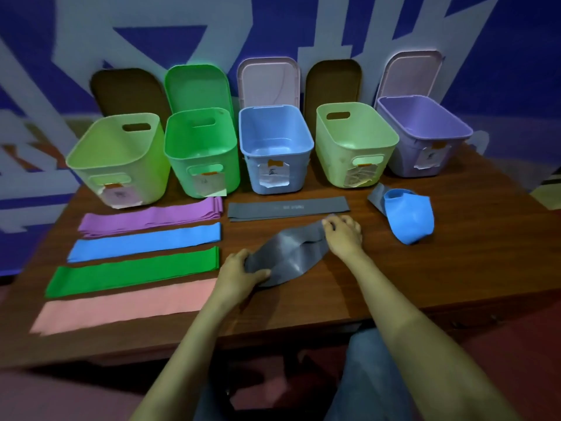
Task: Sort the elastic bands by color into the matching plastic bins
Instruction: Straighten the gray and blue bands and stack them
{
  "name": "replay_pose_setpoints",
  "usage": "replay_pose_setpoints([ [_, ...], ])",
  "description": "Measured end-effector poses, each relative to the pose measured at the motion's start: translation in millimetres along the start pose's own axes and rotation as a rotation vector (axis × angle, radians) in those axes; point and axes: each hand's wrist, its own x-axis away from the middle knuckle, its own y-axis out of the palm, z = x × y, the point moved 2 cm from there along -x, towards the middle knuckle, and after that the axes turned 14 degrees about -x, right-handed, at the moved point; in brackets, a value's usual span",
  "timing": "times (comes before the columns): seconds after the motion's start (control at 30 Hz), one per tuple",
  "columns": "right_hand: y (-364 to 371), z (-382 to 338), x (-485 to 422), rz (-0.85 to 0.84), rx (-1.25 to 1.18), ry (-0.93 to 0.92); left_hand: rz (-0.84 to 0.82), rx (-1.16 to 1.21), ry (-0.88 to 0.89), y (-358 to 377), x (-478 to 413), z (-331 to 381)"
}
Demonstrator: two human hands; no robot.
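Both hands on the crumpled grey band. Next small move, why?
Probably pull the crumpled grey elastic band flat between left hand and right hand, ready to lay on the flat grey band just beyond; both hands grip its ends, and that one lies flat.

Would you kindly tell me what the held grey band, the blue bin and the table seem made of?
Held grey band: probably thin rubber or latex, slight sheen; it sags and creases between the left hand and right hand. Blue bin: moulded plastic, smooth, rigid thin walls. Table: wood or wood-look veneer, reddish-brown, faint gloss.
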Motion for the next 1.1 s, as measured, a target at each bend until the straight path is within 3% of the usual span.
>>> replay_pose_setpoints([
  [0.2,-7.5,5.9,-13.5,0.194,-0.099,0.098,0.039,0.154,-0.030,-3.3,6.4,-5.9],
  [0.33,-9.8,4.0,-19.4,0.166,-0.205,0.149,-0.024,0.313,-0.056,-7.4,8.6,-4.1],
  [0.5,-40.7,0.6,-6.4,0.210,-0.434,-0.002,-0.039,0.538,-0.008,-24.4,10.7,1.1],
  [0.63,-73.5,17.7,13.9,0.249,-0.696,0.006,-0.166,0.409,0.008,-42.7,5.7,-12.5],
  [0.77,-72.6,37.7,26.0,0.051,-0.587,0.117,-0.108,0.144,-0.011,-41.9,-1.2,-15.7],
  [0.87,-70.2,47.2,31.2,0.062,-0.550,0.158,-0.077,0.191,-0.057,-31.0,-3.9,-14.3],
  [0.97,-67.7,50.5,37.8,0.041,-0.320,0.204,-0.011,0.124,-0.071,-18.7,-6.6,-16.3],
  [1.03,-66.5,50.1,42.0,0.016,-0.172,0.169,0.076,0.012,-0.044,-15.0,-4.2,-14.4],
  [1.1,-68.1,47.4,47.7,0.035,-0.175,0.094,0.198,-0.034,0.033,-15.1,1.4,-11.4],
])
